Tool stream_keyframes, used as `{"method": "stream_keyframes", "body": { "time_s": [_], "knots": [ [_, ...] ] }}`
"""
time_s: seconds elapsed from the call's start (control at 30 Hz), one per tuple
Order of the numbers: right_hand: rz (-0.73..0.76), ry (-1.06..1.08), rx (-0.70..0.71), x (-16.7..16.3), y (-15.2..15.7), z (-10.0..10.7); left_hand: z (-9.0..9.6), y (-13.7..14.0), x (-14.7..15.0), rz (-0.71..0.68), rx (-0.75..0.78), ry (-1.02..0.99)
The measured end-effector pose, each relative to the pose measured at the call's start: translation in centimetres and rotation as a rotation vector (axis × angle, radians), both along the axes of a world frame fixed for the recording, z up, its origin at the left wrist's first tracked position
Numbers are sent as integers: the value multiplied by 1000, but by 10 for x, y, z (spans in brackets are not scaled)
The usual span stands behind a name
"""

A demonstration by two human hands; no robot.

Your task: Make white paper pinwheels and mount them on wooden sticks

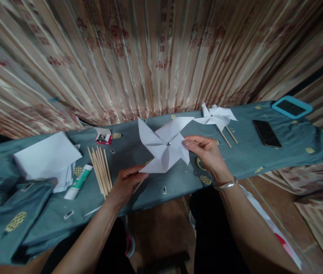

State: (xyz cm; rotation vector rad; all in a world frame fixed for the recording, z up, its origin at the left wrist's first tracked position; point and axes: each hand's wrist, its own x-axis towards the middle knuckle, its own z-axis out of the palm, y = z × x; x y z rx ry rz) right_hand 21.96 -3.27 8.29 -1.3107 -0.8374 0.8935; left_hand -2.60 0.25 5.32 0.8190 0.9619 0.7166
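A white paper pinwheel with a shiny round pin head at its centre is held up in front of me, over the table. My right hand pinches one of its blades at the right, thumb on the near face. At the lower left, my left hand has its fingers closed at another blade's tip. A short piece of wooden stick shows just below the left fingers; whether it is attached to the pinwheel is hidden. Behind the right hand lie finished-looking white pinwheels with two wooden sticks.
On the blue-green tablecloth lie several wooden sticks, a glue stick, white paper sheets and a small red box of pins. A black phone and a blue-framed device are at right. A curtain hangs behind.
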Motion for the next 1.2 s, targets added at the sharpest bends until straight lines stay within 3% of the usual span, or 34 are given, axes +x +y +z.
{"method": "stream_keyframes", "body": {
  "time_s": [0.33, 0.67, 0.9, 1.0, 1.13, 1.2],
  "knots": [
    [154, 168, -154, -12, -8, -1, -2, -2, 5, 42, -31, -12],
    [381, 383, -210, -46, -12, -8, -8, -5, 12, 41, 99, -32],
    [446, 203, -202, -61, -17, 0, -5, -5, 12, 28, 59, -61],
    [393, 48, -143, -47, -26, 11, -5, -3, 10, 54, 21, -53],
    [-13, -92, 7, -21, -31, 14, -5, -3, 9, 81, -34, -53],
    [-110, -87, 41, -14, -28, 9, -3, -4, 10, 72, -58, -56]
  ]
}}
